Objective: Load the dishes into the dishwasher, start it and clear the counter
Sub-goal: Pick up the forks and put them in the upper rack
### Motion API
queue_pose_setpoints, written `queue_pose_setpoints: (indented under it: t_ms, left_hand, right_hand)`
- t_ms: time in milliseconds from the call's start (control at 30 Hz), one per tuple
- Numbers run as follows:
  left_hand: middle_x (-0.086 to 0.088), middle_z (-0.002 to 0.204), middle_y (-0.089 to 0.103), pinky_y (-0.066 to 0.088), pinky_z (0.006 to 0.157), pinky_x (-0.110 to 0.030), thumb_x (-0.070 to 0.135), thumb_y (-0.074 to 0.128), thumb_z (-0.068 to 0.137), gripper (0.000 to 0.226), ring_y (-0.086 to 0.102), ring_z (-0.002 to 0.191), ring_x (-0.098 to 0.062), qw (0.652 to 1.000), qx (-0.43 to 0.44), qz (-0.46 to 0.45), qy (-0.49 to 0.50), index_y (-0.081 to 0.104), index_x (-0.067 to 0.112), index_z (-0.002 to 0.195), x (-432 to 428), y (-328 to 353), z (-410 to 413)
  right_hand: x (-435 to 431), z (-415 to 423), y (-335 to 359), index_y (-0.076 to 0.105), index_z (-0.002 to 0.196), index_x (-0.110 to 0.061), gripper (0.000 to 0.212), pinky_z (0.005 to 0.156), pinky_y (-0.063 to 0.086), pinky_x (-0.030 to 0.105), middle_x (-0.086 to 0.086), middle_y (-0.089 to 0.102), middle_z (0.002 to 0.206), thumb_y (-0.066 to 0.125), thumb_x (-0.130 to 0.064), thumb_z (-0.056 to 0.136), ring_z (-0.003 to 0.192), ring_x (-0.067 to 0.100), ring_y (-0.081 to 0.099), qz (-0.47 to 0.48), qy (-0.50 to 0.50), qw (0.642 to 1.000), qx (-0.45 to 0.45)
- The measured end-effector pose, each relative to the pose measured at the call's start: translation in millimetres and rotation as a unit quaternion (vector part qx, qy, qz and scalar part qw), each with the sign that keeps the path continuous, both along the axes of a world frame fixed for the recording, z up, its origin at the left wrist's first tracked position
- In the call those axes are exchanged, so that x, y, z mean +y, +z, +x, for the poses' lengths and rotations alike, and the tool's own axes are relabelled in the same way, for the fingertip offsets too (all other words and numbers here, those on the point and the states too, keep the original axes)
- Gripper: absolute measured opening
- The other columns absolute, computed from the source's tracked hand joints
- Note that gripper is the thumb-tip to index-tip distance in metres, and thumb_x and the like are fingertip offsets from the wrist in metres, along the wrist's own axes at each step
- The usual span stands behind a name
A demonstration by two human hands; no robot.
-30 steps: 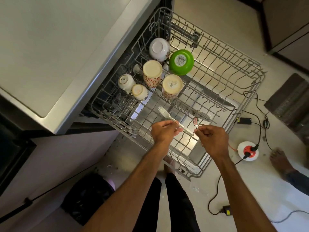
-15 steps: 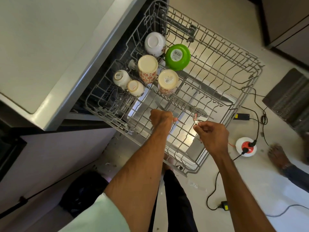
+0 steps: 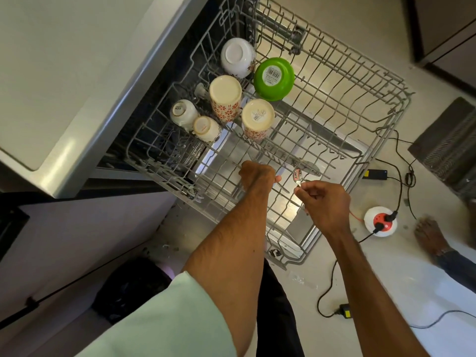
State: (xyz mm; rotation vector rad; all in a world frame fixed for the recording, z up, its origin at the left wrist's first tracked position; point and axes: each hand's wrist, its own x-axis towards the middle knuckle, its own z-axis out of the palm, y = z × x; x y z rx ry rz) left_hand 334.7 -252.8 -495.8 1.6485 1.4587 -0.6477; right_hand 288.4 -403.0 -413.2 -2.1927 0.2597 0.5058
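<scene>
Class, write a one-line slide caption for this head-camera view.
Left hand grips a fork, right hand pinches a spoon, over the dishwasher rack of upturned cups.

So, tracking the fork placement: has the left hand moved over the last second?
Yes. The left hand has dropped toward the rack, closer to the nearer floral cup, bringing the fork down to its wires.

Wide open across right half of rack. Crowded back-left with upturned cups, green bowl, white bowl. Counter overhanging left.
</scene>
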Motion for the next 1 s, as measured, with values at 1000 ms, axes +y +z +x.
queue_pose_setpoints:
  t_ms: [1000]
  left_hand:
    - [-0.020, 0.110, 0.068, 0.063, 0.078, -0.037, 0.024, 0.094, 0.062, 0.080, 0.071, 0.097, -0.030, 0.990, -0.025, -0.013, -0.136, 0.051, -0.005, 0.122, 0, 26, 0]
  right_hand:
    - [4, 23, -19, 0.079, 0.099, -0.015, 0.016, 0.069, 0.054, 0.018, -0.003, 0.076, 0.085, 0.082, -0.019, 0.084, 0.071, 0.005, 0.071, -0.049, 0.063, 0.997, 0.008]
